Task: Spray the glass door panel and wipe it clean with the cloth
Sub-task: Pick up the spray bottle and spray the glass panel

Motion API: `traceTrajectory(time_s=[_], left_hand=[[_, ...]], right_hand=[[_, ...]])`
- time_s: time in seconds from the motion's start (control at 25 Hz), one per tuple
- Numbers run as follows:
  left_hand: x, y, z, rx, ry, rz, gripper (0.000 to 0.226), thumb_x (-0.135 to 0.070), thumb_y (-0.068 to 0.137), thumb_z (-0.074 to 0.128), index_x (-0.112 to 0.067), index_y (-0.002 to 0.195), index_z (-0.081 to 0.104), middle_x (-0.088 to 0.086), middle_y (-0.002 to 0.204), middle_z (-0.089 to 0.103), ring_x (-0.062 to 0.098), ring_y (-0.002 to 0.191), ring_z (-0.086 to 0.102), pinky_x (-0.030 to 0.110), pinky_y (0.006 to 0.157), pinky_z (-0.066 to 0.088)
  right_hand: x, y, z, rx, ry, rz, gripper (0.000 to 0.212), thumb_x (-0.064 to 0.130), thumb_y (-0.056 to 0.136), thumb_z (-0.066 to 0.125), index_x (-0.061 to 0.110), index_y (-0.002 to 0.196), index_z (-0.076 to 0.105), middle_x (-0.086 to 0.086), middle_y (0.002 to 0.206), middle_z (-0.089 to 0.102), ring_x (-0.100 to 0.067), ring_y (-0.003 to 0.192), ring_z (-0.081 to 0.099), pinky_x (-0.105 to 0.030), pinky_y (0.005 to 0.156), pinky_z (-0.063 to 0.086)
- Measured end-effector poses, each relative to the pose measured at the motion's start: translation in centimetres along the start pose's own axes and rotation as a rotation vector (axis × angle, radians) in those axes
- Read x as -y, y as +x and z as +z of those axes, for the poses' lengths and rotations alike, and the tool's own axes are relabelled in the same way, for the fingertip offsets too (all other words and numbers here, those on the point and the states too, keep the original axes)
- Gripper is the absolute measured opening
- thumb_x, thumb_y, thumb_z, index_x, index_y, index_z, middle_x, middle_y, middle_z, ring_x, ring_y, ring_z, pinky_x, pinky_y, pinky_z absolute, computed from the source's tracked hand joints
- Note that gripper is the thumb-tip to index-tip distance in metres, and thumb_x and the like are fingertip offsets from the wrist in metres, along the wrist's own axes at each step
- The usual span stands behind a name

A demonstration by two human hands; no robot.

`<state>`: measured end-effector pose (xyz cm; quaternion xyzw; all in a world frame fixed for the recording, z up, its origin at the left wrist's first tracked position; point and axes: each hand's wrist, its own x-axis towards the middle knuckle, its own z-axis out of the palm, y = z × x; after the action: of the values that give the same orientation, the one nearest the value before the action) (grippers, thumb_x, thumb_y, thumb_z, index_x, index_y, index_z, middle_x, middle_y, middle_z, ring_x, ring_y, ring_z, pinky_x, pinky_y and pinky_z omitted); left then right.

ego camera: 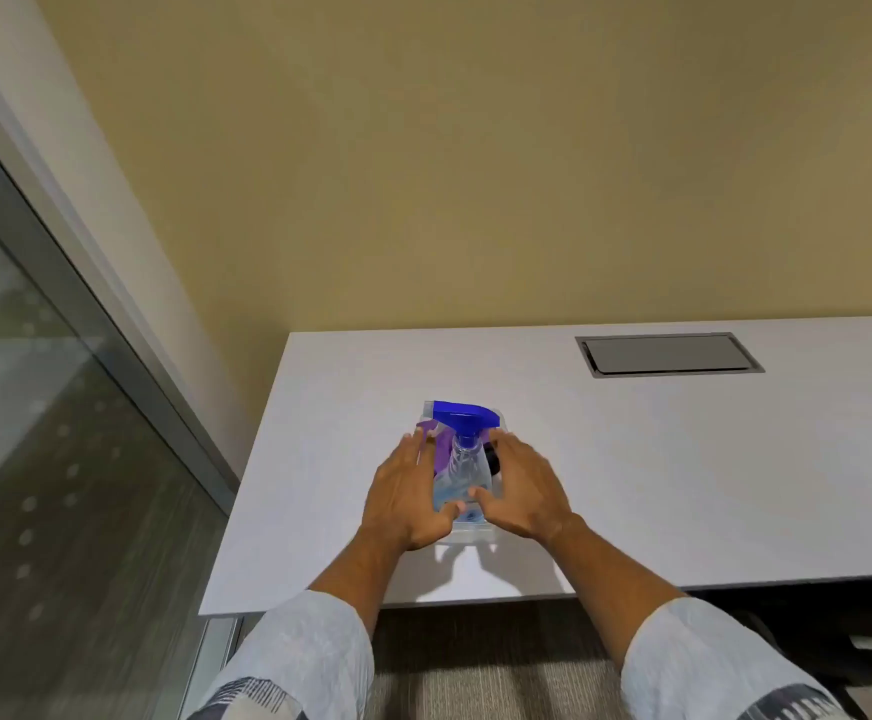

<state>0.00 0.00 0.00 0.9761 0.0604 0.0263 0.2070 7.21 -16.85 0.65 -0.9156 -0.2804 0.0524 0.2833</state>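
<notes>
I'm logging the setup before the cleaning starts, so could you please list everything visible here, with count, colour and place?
Spray bottle: one, clear with a blue trigger head, standing in a clear container on the table, between the two hands.
Clear container: one, transparent, near the table's front left; holds the bottle.
Purple item: one, in the container left of the bottle; possibly the cloth, cannot tell.
Dark item: one, black, right of the bottle, mostly hidden.
Table: one, white, against the wall.
Cable hatch: one, grey, set in the tabletop, far right.
Glass door panel: one, grey-framed, at left.
Wall: beige, behind the table.
Left hand: fingers straight, at the container's left side.
Right hand: fingers straight, at its right side.
</notes>
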Motion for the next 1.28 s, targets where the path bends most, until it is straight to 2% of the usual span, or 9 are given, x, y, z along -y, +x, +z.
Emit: traceTrajectory(time_s=[0.08, 0.24, 0.32, 0.48, 0.68, 0.84, 0.96, 1.12, 1.28], left_hand=[[-0.5, 0.4, 0.6, 0.025, -0.096, 0.006, 0.076, -0.051, 0.083, 0.064, -0.022, 0.146, 0.033, 0.002, 0.144, 0.048, 0.019, 0.127, 0.048, 0.029, 0.107, 0.037], [-1.0, 0.8, 1.4, 0.068, -0.283, -0.061, 0.060, -0.033, 0.087, 0.068, -0.021, 0.139, 0.042, 0.002, 0.133, 0.056, 0.019, 0.115, 0.056, 0.031, 0.098, 0.047], [-1.0, 1.1, 1.8, 0.056, -0.367, -0.084, 0.054, -0.027, 0.087, 0.068, -0.020, 0.135, 0.045, 0.002, 0.128, 0.059, 0.019, 0.111, 0.059, 0.031, 0.094, 0.051], [-0.6, 1.5, 2.4, 0.012, -0.448, -0.165, 0.047, -0.018, 0.084, 0.070, -0.019, 0.127, 0.051, -0.001, 0.123, 0.062, 0.010, 0.101, 0.058, 0.022, 0.085, 0.049], [-0.8, 1.7, 1.1, -0.003, -0.514, -0.156, 0.044, -0.016, 0.083, 0.073, -0.020, 0.123, 0.055, -0.004, 0.118, 0.063, 0.009, 0.099, 0.060, 0.006, 0.073, 0.044], [-1.9, 2.5, -1.9, -0.066, -0.576, -0.162, 0.050, -0.018, 0.079, 0.079, -0.016, 0.124, 0.056, -0.003, 0.116, 0.062, 0.015, 0.102, 0.061, 0.023, 0.091, 0.052], [-2.2, 2.9, -4.6, -0.085, -0.576, -0.130, 0.050, -0.023, 0.074, 0.082, -0.015, 0.118, 0.059, -0.002, 0.113, 0.064, 0.016, 0.101, 0.062, 0.026, 0.090, 0.053], [-1.8, 2.8, -7.4, -0.110, -0.585, -0.107, 0.051, -0.023, 0.068, 0.085, -0.017, 0.111, 0.059, -0.002, 0.107, 0.067, 0.015, 0.099, 0.064, 0.029, 0.091, 0.054], [-1.4, 1.9, -9.2, -0.165, -0.564, -0.091, 0.050, -0.025, 0.068, 0.084, -0.019, 0.108, 0.055, -0.003, 0.104, 0.065, 0.014, 0.098, 0.063, 0.027, 0.089, 0.054]], right_hand=[[-0.1, 0.5, 0.4, 0.040, 0.098, 0.055, 0.054, 0.032, 0.080, 0.075, 0.017, 0.128, 0.053, -0.004, 0.118, 0.066, -0.023, 0.104, 0.064, -0.027, 0.090, 0.051], [-0.1, 1.3, 0.9, 0.065, 0.163, 0.092, 0.048, 0.030, 0.081, 0.076, 0.017, 0.123, 0.057, -0.002, 0.114, 0.069, -0.022, 0.098, 0.066, -0.038, 0.089, 0.056], [-0.3, 1.8, 0.9, 0.076, 0.221, 0.099, 0.049, 0.026, 0.081, 0.077, 0.016, 0.124, 0.056, -0.003, 0.115, 0.068, -0.021, 0.099, 0.065, -0.038, 0.089, 0.056], [-0.5, 2.2, 1.3, 0.081, 0.301, 0.114, 0.053, 0.021, 0.080, 0.080, 0.015, 0.126, 0.055, -0.002, 0.115, 0.067, -0.017, 0.099, 0.063, -0.028, 0.085, 0.053], [0.3, 2.1, -0.4, 0.066, 0.319, 0.104, 0.049, 0.022, 0.079, 0.081, 0.013, 0.122, 0.059, -0.003, 0.113, 0.070, -0.018, 0.098, 0.065, -0.033, 0.088, 0.057], [1.7, 3.1, -3.5, 0.074, 0.367, 0.125, 0.054, 0.025, 0.077, 0.082, 0.011, 0.123, 0.059, -0.005, 0.116, 0.070, -0.019, 0.102, 0.067, -0.035, 0.091, 0.057], [3.1, 3.7, -6.0, 0.075, 0.386, 0.090, 0.049, 0.025, 0.075, 0.083, 0.012, 0.117, 0.063, -0.004, 0.110, 0.072, -0.020, 0.100, 0.068, -0.043, 0.091, 0.058], [5.4, 4.2, -7.9, 0.057, 0.391, 0.043, 0.038, 0.026, 0.074, 0.082, 0.016, 0.107, 0.066, 0.002, 0.101, 0.074, -0.016, 0.092, 0.070, -0.044, 0.086, 0.059], [7.5, 4.6, -8.7, 0.068, 0.394, -0.025, 0.039, 0.028, 0.073, 0.083, 0.017, 0.107, 0.066, 0.002, 0.100, 0.073, -0.015, 0.092, 0.069, -0.044, 0.087, 0.058]])
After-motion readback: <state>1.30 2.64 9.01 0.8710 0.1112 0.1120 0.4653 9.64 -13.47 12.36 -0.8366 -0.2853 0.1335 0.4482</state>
